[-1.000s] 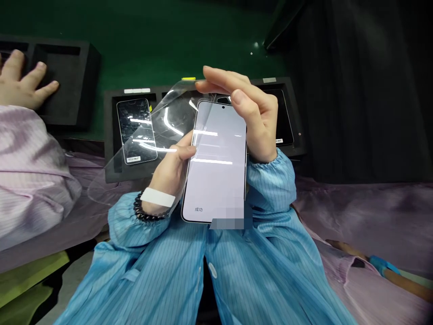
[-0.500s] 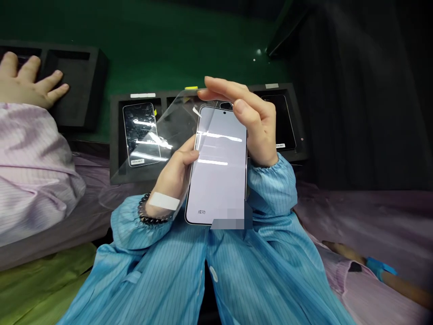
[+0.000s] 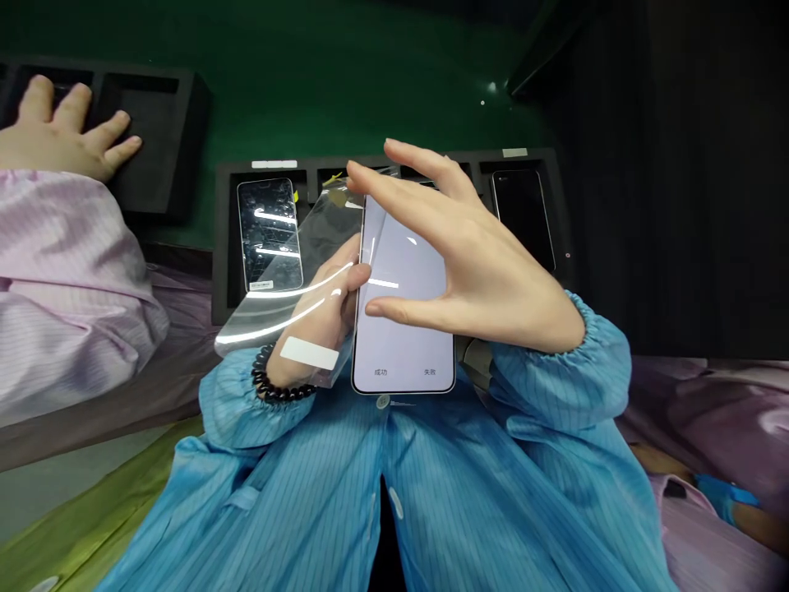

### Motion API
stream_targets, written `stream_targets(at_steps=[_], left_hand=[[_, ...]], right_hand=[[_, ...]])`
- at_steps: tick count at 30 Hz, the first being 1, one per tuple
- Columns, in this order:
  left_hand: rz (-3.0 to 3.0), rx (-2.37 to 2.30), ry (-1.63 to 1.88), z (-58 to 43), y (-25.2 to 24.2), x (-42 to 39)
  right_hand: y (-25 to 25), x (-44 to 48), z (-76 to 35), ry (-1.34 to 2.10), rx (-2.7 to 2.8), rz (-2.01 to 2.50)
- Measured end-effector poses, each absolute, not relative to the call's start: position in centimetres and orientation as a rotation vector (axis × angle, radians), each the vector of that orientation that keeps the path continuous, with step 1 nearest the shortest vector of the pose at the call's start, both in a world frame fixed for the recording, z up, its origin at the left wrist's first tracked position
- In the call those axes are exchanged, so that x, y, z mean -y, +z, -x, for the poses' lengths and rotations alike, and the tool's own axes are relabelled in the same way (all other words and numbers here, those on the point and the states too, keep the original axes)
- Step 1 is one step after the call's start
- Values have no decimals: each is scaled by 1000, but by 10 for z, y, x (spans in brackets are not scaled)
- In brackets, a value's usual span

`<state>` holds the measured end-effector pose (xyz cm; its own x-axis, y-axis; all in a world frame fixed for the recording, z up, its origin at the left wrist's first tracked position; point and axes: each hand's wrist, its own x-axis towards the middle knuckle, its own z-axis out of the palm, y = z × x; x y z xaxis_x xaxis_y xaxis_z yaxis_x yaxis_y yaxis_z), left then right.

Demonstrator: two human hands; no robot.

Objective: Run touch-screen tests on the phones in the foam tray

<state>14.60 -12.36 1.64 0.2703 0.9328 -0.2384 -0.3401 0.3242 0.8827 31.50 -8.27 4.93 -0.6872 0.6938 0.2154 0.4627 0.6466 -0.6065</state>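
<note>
The dark green work surface (image 3: pixel 345 90) lies bare beyond the trays as far as the black curtain on the right, the widest free room. On it sits a long black foam tray (image 3: pixel 223 247), its near edge cut off by the blue sleeves. A second black foam tray (image 3: pixel 178 148) at the left runs out of frame under a co-worker's hand (image 3: pixel 67 136) in a pink striped sleeve (image 3: pixel 67 271). A glossy dark phone (image 3: pixel 269 230) fills the long tray's left pocket and another dark phone (image 3: pixel 523 214) its right one. The middle pocket is hidden. In front, close to the chest, the left hand (image 3: pixel 324 316) is clamped on the left edge of an upright white-screened smartphone (image 3: pixel 403 345). A clear plastic film (image 3: pixel 277 316) drapes leftward over that hand. The right hand (image 3: pixel 474 263) hovers across the screen with fingers spread wide, covering its upper half. Whether its forefinger touches the film's top corner cannot be told. Half a second ago this hand sat at the phone's top edge with fingers together on the film. The film now lies further off the screen.
</note>
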Motion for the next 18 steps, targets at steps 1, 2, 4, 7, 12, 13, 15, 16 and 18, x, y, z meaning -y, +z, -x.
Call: stream_targets(at_steps=[1,2,4,7,12,13,15,16,18], left_hand=[[-807,-912,981,-145,17,124],[-788,-913,970,-145,17,124],[-772,-918,953,-144,19,124],[-783,-955,956,-145,21,124],[-791,-1008,952,-145,20,125],[-787,-1024,939,-145,20,126],[-793,-1042,942,-145,20,126],[-798,-1044,951,-144,21,126],[-809,-1050,959,-144,22,127]], right_hand=[[51,83,-315,730,2430,924],[53,83,-315,731,2422,943],[55,83,-314,725,2407,972],[57,83,-313,753,2418,965],[61,83,-309,808,2431,947],[63,83,-309,812,2421,947],[65,84,-307,822,2403,949],[66,84,-307,822,2405,943],[68,84,-306,805,2438,933]])
